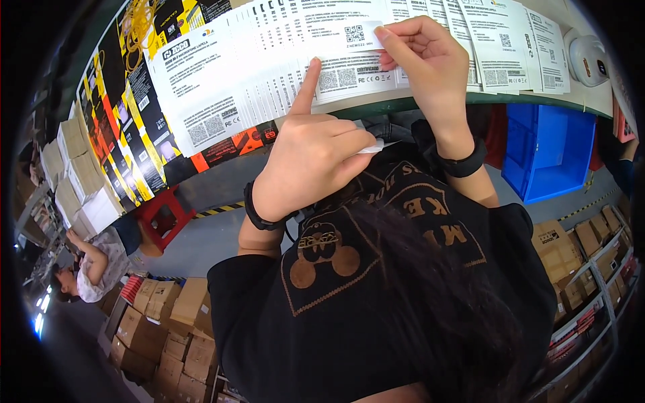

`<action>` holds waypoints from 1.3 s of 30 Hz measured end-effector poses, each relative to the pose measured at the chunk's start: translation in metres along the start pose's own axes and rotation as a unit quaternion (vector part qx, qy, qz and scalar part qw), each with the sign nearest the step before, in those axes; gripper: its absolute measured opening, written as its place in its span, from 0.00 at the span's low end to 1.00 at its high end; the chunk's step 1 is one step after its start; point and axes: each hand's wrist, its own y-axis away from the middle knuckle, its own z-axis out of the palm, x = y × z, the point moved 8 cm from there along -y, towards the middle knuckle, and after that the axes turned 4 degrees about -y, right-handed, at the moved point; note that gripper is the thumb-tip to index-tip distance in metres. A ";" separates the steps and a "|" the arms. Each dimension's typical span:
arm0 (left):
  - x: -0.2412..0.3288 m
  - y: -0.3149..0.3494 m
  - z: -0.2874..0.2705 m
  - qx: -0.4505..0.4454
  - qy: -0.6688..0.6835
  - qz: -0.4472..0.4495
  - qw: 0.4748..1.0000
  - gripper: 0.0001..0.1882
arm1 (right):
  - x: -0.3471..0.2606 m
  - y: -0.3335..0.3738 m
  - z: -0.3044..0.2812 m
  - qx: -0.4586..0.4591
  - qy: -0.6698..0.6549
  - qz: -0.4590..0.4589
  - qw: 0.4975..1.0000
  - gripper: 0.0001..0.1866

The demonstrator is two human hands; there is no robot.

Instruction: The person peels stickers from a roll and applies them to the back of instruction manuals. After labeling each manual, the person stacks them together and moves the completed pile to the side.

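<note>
Rows of overlapping white printed sheets point(195, 80) with QR codes are fanned along the table. My right hand point(430, 67) pinches the right end of a narrow white label point(336, 41) bearing a QR code, which lies over the sheets. On the label's near side, the index finger of my left hand point(316, 154) stretches out and touches the sheets. The other left fingers are curled around a small white piece of paper point(373, 146), mostly hidden in the grip.
Black, yellow and orange printed packaging point(121, 121) covers the table's left end. A round white roll point(586, 60) sits at the right end. Below the table edge are a blue crate point(547, 151) and a red stool point(164, 218). Another person point(97, 265) is at the far left, near cardboard boxes point(161, 336).
</note>
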 end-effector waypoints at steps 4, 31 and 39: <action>0.000 0.000 0.001 -0.001 -0.004 0.000 1.000 0.05 | 0.000 0.001 0.003 0.007 0.099 -0.001 0.995 0.07; 0.007 0.009 -0.003 0.008 -0.028 -0.008 1.000 0.04 | -0.057 0.033 0.064 -0.192 0.439 -0.335 0.812 0.25; 0.008 0.006 -0.009 0.025 -0.005 -0.031 0.999 0.03 | -0.056 0.022 0.001 -0.191 0.436 -0.189 0.859 0.22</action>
